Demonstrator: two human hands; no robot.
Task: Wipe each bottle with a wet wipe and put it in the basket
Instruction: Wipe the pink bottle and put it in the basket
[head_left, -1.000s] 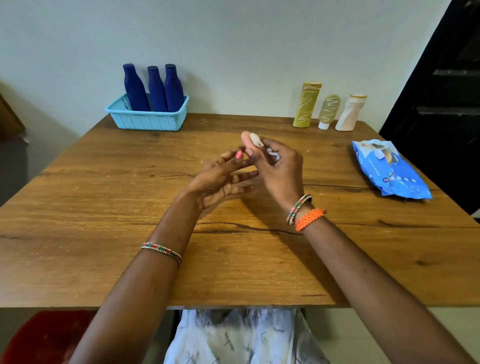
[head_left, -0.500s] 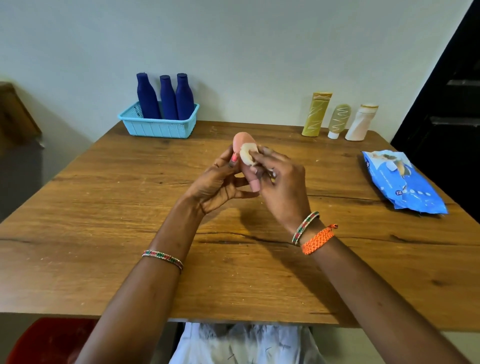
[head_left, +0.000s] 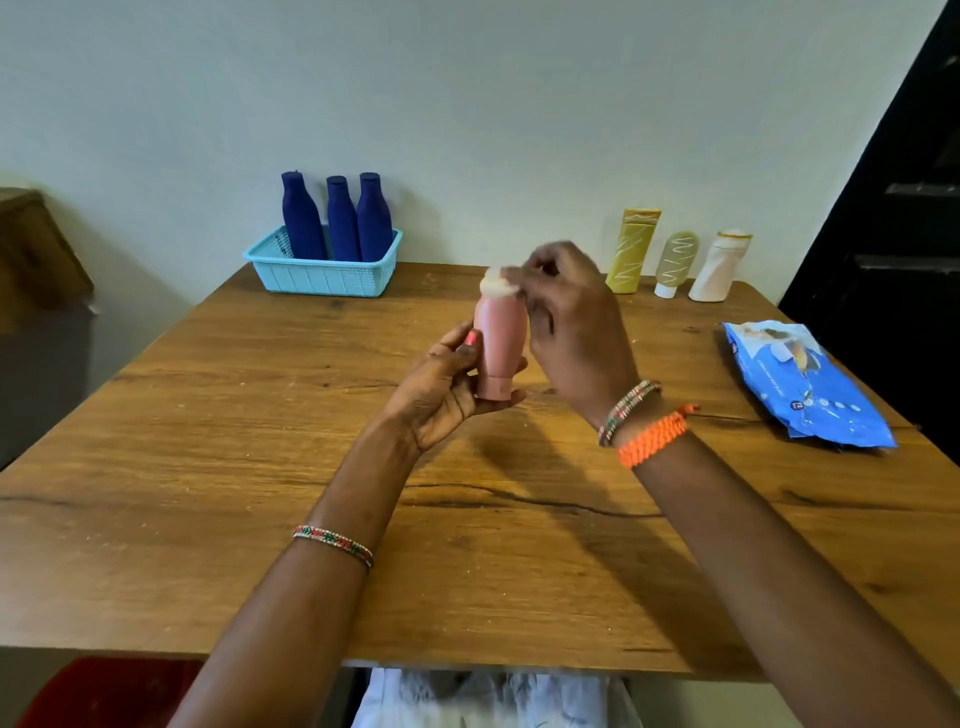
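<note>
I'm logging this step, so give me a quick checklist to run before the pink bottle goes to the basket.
1. Left hand grips the small pink plastic bottle: ok.
2. Right hand presses the white wet wipe on the bottle's top end: ok.
3. Whole bottle wiped: cannot tell.
4. Light blue plastic basket has room beside three dark blue bottles: ok.
5. Tabletop path to basket unobstructed: ok.

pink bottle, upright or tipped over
Upright, cap end down: the left hand holds the pink bottle above the table, wipe on top.
</note>
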